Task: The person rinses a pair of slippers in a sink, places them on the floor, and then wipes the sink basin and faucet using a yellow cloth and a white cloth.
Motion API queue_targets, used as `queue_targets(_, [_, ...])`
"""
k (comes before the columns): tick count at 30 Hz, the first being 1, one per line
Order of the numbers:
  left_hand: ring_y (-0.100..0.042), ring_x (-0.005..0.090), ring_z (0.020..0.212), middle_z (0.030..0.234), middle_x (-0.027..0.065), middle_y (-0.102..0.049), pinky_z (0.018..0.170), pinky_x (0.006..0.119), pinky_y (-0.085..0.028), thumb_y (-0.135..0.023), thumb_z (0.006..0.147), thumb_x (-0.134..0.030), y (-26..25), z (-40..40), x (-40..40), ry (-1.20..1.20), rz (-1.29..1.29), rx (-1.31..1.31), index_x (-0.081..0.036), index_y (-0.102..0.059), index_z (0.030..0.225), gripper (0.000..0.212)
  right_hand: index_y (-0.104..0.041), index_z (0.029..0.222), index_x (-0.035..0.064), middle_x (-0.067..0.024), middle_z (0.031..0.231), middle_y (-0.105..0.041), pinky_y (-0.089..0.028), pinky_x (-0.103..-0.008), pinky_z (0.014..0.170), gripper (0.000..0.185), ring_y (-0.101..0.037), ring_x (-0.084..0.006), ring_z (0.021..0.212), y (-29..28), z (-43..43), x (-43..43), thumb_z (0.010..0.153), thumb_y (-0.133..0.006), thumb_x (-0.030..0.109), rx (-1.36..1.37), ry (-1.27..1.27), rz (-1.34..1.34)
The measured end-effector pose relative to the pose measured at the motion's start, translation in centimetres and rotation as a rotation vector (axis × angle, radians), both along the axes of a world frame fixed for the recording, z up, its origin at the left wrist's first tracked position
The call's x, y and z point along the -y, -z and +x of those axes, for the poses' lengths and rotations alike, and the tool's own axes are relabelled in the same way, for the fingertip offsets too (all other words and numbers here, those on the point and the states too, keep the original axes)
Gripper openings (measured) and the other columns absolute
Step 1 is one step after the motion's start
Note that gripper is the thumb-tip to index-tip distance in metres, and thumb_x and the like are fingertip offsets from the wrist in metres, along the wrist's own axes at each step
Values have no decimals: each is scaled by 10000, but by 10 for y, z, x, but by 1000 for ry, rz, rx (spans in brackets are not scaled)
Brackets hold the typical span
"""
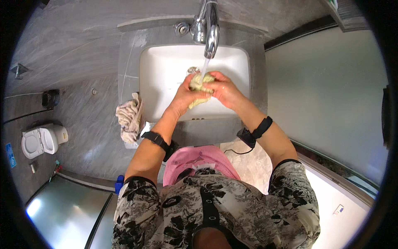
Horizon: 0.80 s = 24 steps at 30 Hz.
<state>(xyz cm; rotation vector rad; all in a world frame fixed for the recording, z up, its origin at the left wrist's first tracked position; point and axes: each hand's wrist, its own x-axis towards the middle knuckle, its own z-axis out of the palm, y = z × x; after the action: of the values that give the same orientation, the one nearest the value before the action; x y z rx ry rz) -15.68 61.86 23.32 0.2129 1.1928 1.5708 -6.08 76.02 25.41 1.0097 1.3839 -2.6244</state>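
Observation:
Both my hands grip a bunched, pale yellow cloth (pixel 199 98) over a white washbasin (pixel 155 65). My left hand (pixel 183 96) holds its left side, with the thumb laid across the front. On the right side, my right hand (pixel 225 91) has its fingers and thumb pressed into the folds. A stream of water (pixel 205 67) runs from the chrome faucet (pixel 212 37) onto the top of the cloth. Just behind the cloth shows the metal drain (pixel 193 70). The fingers under the cloth are partly hidden.
A crumpled, patterned towel (pixel 129 118) lies on the left of the grey stone counter (pixel 202 132). Farther left stands a toilet (pixel 43 141) with its lid raised. A frosted glass panel (pixel 323 93) rises at the right. Black straps with small devices (pixel 247 137) sit on both forearms.

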Motion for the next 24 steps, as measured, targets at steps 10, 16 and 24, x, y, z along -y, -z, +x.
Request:
queue_targets(10, [-624,208,898,1021,74,-617,787,354,-504,-762,732,-247,7,6,10,250,-346,-194,-16,-544,1154,529,-466,1132,61,-103,1082,-558,-497,-362,871,372,-576,-210,1027,-3,26,32,818,-663,30,-96,446,59])
queue_targets(16, [-595,171,768,935,58,-610,600,271,-499,-708,792,-163,-12,24,11,-31,-223,486,-80,-577,1014,270,-556,1190,105,-113,1193,-566,-449,-404,893,495,-542,-336,1064,-16,66,57,722,-584,-56,-285,-398,1286])
queue_targets(24, [-566,151,725,852,32,-567,544,261,-450,-675,693,64,-48,1,-2,500,-187,-78,-41,-549,1026,370,-490,1278,120,-76,1351,-452,-436,-408,922,590,-491,-293,1164,-28,35,38,714,-613,-1,-331,-458,1839])
